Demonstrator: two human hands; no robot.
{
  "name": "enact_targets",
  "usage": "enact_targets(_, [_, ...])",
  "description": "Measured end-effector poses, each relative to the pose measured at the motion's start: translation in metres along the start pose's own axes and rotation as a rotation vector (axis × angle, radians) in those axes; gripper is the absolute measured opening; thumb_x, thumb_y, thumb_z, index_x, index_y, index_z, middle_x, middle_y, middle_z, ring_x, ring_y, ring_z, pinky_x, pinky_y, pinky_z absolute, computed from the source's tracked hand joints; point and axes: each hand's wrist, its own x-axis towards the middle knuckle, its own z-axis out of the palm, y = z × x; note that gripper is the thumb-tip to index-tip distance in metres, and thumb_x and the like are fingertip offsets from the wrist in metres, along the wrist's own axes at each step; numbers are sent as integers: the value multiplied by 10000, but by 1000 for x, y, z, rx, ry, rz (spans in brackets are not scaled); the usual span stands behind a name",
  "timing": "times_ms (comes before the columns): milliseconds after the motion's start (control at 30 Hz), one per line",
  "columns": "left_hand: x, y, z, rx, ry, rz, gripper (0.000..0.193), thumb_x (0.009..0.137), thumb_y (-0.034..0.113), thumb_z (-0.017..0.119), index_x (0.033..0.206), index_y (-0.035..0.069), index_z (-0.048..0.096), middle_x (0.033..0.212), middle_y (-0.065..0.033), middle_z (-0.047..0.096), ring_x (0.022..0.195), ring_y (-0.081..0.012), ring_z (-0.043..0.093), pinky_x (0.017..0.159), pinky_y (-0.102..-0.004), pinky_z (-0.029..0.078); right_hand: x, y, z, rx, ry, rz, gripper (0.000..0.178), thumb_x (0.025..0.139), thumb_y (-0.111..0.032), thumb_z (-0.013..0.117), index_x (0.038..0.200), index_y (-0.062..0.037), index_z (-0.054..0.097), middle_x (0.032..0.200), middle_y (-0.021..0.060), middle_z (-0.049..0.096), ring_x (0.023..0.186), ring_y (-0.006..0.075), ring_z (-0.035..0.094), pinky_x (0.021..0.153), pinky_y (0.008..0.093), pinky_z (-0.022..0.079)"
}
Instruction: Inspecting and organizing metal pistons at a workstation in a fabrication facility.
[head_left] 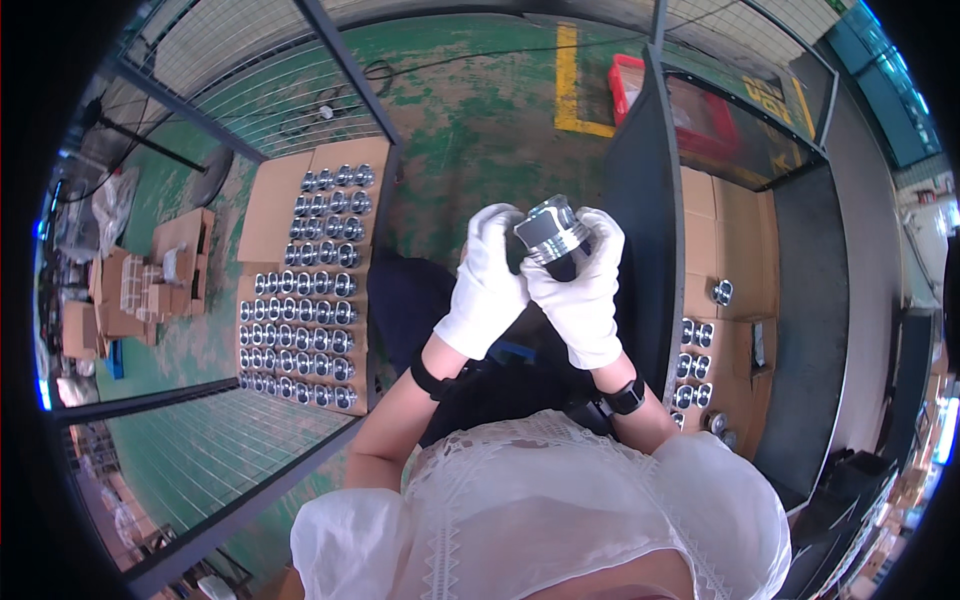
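A shiny metal piston [548, 232] with ring grooves is held up in front of my chest, tilted, its grooved end toward me. My left hand [488, 285], in a white glove, is curled against its left side. The white-gloved right hand [583, 300] wraps around its right side and lower edge. Both hands are closed on the piston; some fingertips are hidden behind it. To my left, rows of similar pistons [303, 310] stand on cardboard [270, 215].
At right, a dark metal panel [650, 220] borders a cardboard-lined shelf [745, 235] with several pistons [694, 365]. A red crate [628, 75] stands beyond it. Wire-mesh panels [270, 85] frame the left side. Cardboard boxes [150, 285] lie on the green floor [470, 110].
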Motion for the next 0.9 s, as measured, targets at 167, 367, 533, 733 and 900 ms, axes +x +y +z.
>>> enact_targets(167, [1,-4,-1,-78,84,17,282,907,47,576,1182,42,516,1214,-157,538,992,-311,639,803,-358,553,-1,8,-2,404,-140,402,717,702,-46,780,1287,-23,365,1226,152,523,1073,245,603,866,365,530])
enact_targets(367, [1,34,4,-97,126,-66,562,718,239,826,1153,26,539,1244,-152,534,1068,-337,597,881,-408,519,9,3,-27,1704,-337,1039,354,1007,-313,434,1257,-70,495,1224,95,585,1134,230,582,961,370,495])
enact_targets(533, [3,59,5,-33,74,55,606,642,189,871,1128,53,535,1273,-149,510,1111,-333,602,874,-402,551,6,0,-31,1745,-223,1118,394,993,-349,435,1198,-51,592,1155,74,652,1048,200,631,933,349,513])
enact_targets(733, [-4,55,7,-76,31,22,613,638,134,840,1145,34,511,1262,-169,485,1135,-360,549,915,-421,507,13,5,-32,1420,-167,926,458,981,-383,454,1261,-35,554,1153,127,635,1069,232,603,970,360,468])
enact_targets(900, [-7,49,8,-140,41,54,629,629,79,819,1164,15,494,1231,-171,488,1176,-357,500,973,-424,462,13,7,-33,1325,-246,736,480,965,-386,485,1267,-16,533,1171,136,616,1098,244,586,1000,369,447])
